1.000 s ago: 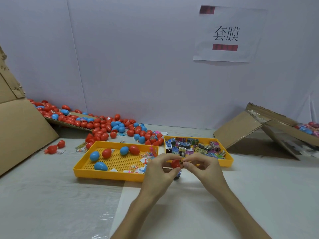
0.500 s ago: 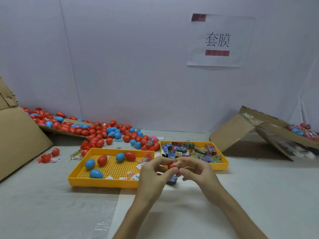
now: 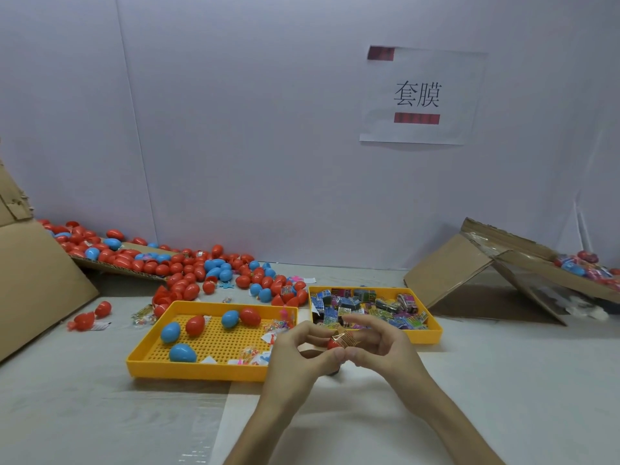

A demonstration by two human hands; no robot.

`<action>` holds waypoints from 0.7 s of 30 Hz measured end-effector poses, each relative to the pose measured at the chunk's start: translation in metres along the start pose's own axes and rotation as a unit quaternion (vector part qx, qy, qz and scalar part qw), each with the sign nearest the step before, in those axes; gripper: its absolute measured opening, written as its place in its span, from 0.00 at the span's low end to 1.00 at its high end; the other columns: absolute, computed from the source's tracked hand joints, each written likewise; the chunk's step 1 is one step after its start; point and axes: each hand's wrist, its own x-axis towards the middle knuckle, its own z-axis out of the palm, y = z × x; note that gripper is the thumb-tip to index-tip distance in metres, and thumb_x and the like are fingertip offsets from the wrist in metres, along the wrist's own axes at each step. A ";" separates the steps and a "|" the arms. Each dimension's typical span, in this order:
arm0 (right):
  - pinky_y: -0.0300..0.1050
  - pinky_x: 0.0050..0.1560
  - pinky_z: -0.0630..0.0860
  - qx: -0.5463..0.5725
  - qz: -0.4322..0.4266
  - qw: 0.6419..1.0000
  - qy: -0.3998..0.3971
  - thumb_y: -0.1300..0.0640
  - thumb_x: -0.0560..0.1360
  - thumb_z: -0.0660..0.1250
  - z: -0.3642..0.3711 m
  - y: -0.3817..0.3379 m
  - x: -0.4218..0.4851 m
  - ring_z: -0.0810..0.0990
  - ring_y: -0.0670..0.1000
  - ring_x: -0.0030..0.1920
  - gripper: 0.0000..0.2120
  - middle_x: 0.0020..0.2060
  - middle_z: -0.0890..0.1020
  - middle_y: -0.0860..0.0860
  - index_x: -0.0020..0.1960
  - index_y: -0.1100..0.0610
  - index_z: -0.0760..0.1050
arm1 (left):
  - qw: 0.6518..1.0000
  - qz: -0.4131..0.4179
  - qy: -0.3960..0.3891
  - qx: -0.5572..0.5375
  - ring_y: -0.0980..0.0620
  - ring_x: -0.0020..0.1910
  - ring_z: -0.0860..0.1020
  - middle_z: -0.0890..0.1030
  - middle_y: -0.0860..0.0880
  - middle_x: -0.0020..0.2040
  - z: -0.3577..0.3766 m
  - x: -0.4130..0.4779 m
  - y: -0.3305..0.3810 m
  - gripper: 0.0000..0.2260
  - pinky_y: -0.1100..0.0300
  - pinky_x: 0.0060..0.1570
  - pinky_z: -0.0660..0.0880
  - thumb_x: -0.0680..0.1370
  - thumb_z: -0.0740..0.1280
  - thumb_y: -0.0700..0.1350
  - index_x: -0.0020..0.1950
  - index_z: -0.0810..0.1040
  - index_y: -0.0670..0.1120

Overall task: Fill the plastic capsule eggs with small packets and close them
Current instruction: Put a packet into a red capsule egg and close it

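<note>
My left hand [image 3: 295,354] pinches a red egg half [image 3: 333,345] between thumb and fingers above the table. My right hand [image 3: 382,347] pinches a small shiny packet [image 3: 347,337] that sticks out of the red half. A small dark object [image 3: 333,371] lies on the table below the hands, mostly hidden. The left yellow tray [image 3: 188,364] holds several red and blue eggs and small clear packets. The right yellow tray [image 3: 432,330] holds several small colourful packets.
A heap of red and blue eggs [image 3: 188,266] spreads over a cardboard flap along the back left wall. A tilted cardboard box [image 3: 30,283] stands at the left. Another open box [image 3: 503,263] with eggs lies at the right. A paper sign [image 3: 419,95] hangs on the wall.
Both hands stay together over the table's middle. The shiny packet now shows more plainly at the red half's mouth. The camera has tilted, shifting the scene slightly.
</note>
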 end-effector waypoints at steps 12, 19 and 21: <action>0.43 0.40 0.81 -0.027 -0.065 0.994 0.078 0.58 0.66 0.79 0.005 0.005 0.002 0.86 0.53 0.41 0.15 0.39 0.86 0.54 0.46 0.60 0.76 | 0.992 -0.065 0.013 -0.111 0.41 0.43 0.87 0.86 0.44 0.42 0.002 -0.002 0.006 0.07 0.57 0.40 0.83 0.76 0.74 0.40 0.50 0.81 0.38; 0.36 0.39 0.80 -0.244 -0.267 0.921 0.144 0.55 0.73 0.74 0.015 0.014 -0.002 0.84 0.44 0.41 0.10 0.44 0.85 0.38 0.53 0.44 0.82 | 0.985 -0.090 0.003 -0.144 0.43 0.47 0.86 0.86 0.43 0.46 0.001 -0.002 0.007 0.10 0.57 0.43 0.83 0.74 0.75 0.37 0.53 0.79 0.37; 0.34 0.40 0.79 -0.267 -0.287 0.911 0.129 0.58 0.73 0.74 0.016 0.016 -0.001 0.83 0.43 0.43 0.14 0.48 0.84 0.38 0.58 0.48 0.83 | 0.974 -0.106 0.001 -0.199 0.42 0.49 0.86 0.86 0.41 0.47 -0.002 -0.001 0.008 0.13 0.58 0.43 0.83 0.73 0.76 0.37 0.54 0.79 0.36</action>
